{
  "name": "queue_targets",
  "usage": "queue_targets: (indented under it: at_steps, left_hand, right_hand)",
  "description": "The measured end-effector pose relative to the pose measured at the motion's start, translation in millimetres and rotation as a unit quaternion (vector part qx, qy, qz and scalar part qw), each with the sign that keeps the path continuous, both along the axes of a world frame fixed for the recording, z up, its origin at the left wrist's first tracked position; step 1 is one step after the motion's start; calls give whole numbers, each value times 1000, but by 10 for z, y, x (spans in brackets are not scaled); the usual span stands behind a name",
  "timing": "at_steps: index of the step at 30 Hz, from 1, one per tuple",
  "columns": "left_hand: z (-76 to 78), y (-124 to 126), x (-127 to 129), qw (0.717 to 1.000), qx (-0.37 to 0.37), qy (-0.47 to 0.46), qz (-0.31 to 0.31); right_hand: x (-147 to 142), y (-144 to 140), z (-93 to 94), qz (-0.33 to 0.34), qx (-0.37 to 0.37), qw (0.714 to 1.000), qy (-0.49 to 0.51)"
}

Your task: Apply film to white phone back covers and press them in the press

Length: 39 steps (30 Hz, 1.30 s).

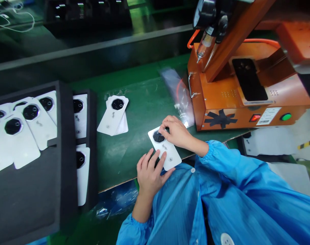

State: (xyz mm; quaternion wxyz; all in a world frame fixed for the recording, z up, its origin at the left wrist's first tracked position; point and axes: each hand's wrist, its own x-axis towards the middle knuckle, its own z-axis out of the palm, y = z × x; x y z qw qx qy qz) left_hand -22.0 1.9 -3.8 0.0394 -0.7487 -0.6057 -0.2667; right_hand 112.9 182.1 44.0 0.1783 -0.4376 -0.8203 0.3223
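I see my left hand (149,172) pressing flat, fingers spread, on the white phone cover (164,148); my right hand (177,131) apparently pinches its camera ring (159,136) on the green mat (142,102).

No word or number could be made out anywhere. The orange machine (246,98) carried a white label (268,116) on its front, between a red switch (255,117) and a green button (286,117), but its print was too small to read. The white phone back cover (167,153) under the hands bore small dark marks near its middle, also too fine to read. A yellow-and-black hazard stripe (307,143) showed at the right edge.
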Motion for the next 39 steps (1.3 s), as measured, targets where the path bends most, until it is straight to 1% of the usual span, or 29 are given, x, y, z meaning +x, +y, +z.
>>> queue_targets:
  at_steps: [7,12,15,19,22,23,24,26,28,29,30,32,34,35,37,38,39]
  left_hand:
    - [18,7,7,1000,3,0,5]
    - [7,4,9,1000,1,-4,7]
    - [3,4,9,1000,1,-7,5]
    - [0,8,7,1000,-1,-6,3]
    - [6,8,3,1000,-13,-1,1]
    - [14,4,-1,1000,-19,-1,1]
    - [27,-2,-7,1000,-27,-3,-1]
    - [67,-27,-32,999,-46,-2,-15]
    - [120,-50,-83,997,-62,5,-39]
    - [150,-50,-117,997,-60,8,-56]
    - [185,-33,-153,996,-49,9,-78]
    - [288,59,-201,990,-14,-2,-143]
    - [462,216,-167,976,9,-40,-213]
    - [578,310,-109,970,7,-76,-232]
    - [843,533,83,952,-30,-190,-236]
    - [977,668,211,936,-65,-264,-223]
    - [1106,824,356,911,-108,-342,-205]
  right_hand:
    - [-3,-7,-38,-1,13,1000,7]
    - [2,-38,-77,-12,52,999,9]
    - [5,-46,-79,-11,60,998,8]
    - [38,-55,-66,-7,78,997,16]
    - [149,-134,9,-7,113,993,14]
    - [216,-188,61,6,118,993,9]
    - [296,-257,126,35,118,992,1]
    - [486,-444,278,130,113,985,-24]
    - [663,-674,407,217,127,967,-46]
    - [728,-784,445,237,149,959,-52]
    - [777,-876,462,239,180,953,-52]
    - [853,-972,459,213,261,941,-38]
    - [982,-965,466,177,341,923,-13]
    - [1090,-948,492,157,371,915,5]
    - [1394,-946,587,104,404,908,40]
    - [1578,-972,645,68,411,907,53]
    - [1772,-1015,701,29,414,908,55]
